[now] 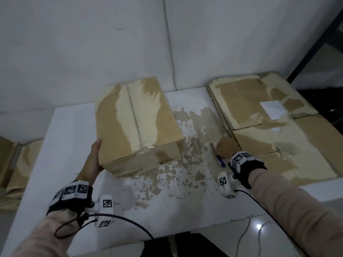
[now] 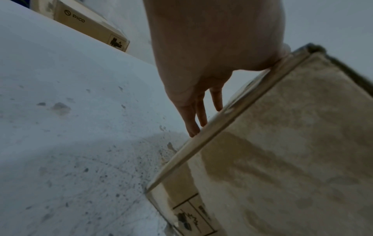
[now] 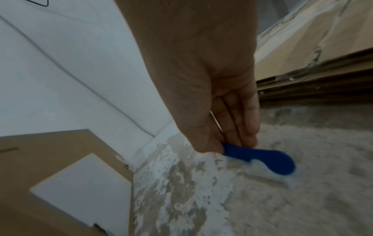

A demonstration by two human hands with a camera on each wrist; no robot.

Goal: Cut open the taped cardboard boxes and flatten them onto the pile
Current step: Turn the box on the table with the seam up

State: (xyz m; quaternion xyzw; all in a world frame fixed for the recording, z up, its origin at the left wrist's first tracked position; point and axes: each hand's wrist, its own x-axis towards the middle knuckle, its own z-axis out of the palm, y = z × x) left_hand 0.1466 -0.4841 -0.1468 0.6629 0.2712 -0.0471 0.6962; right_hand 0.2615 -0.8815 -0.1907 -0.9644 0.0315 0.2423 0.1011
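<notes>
A taped cardboard box [image 1: 137, 123] stands closed on the white table [image 1: 70, 130], its tape seam running along the top. My left hand [image 1: 93, 158] lies flat against the box's left side [image 2: 282, 143], fingers [image 2: 193, 121] straight along the edge. To the right, my right hand [image 1: 227, 146] pinches a blue-handled knife [image 1: 220, 160] that lies low on the table beside the pile of flattened cardboard [image 1: 269, 130]. In the right wrist view the blue handle [image 3: 270, 158] sticks out from under the curled fingers [image 3: 238, 124]. The box's labelled side [image 3: 50, 159] shows at the left there.
Torn paper residue [image 1: 185, 154] covers the table between box and pile. More cardboard boxes [image 1: 16, 164] sit beyond the table's left edge, one printed PICO [image 2: 88, 24]. A cable [image 1: 170, 52] runs down the back wall. A dark shelf frame [image 1: 315, 43] stands at the far right.
</notes>
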